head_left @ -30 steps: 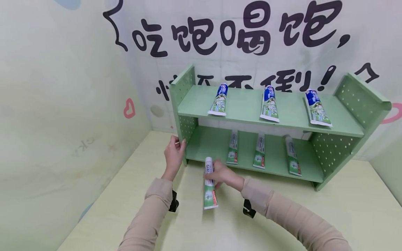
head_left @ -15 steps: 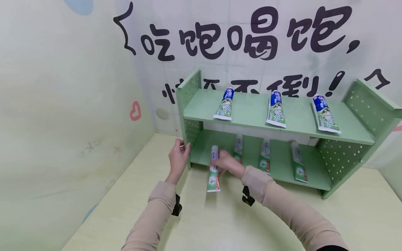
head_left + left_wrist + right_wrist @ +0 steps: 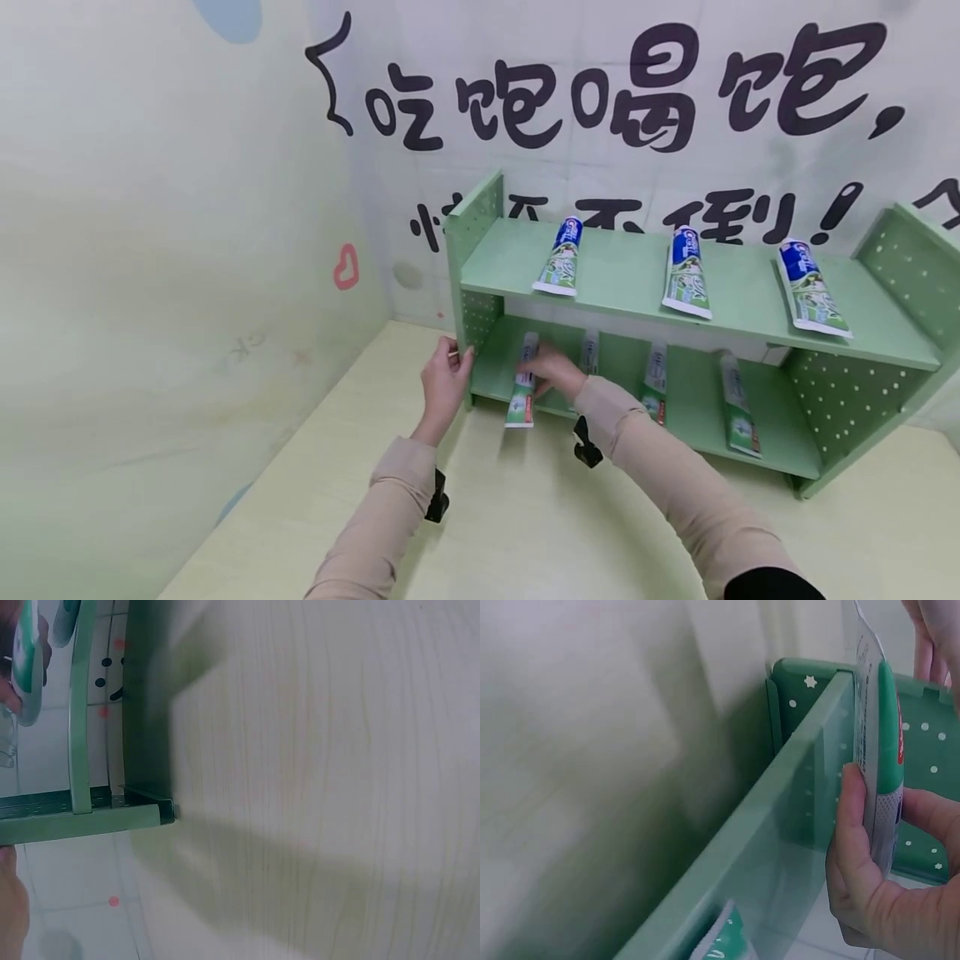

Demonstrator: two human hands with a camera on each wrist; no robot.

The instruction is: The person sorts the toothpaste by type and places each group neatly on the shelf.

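Observation:
My right hand (image 3: 552, 371) grips a green-and-white toothpaste tube (image 3: 889, 727) between thumb and fingers, cap end toward the back. In the head view the tube lies over the left end of the lower shelf (image 3: 491, 379), its flat crimped end out past the front edge. My left hand (image 3: 444, 377) is at the left side panel (image 3: 474, 218) of the green rack, fingers curled and thumb at the panel's front edge. In the left wrist view only a bit of that hand (image 3: 11, 904) shows, against the panel's outer face.
Several similar tubes lie on the lower shelf, among them a tube (image 3: 739, 408) at the right. The upper shelf (image 3: 615, 271) bears blue-and-green Crest tubes, such as the left one (image 3: 559, 258). The rack stands on a pale table (image 3: 360, 442) against a wall with black lettering.
My right hand has carried the tube from in front of the rack back over the lower shelf. The left hand keeps its place at the panel. The head view has turned left.

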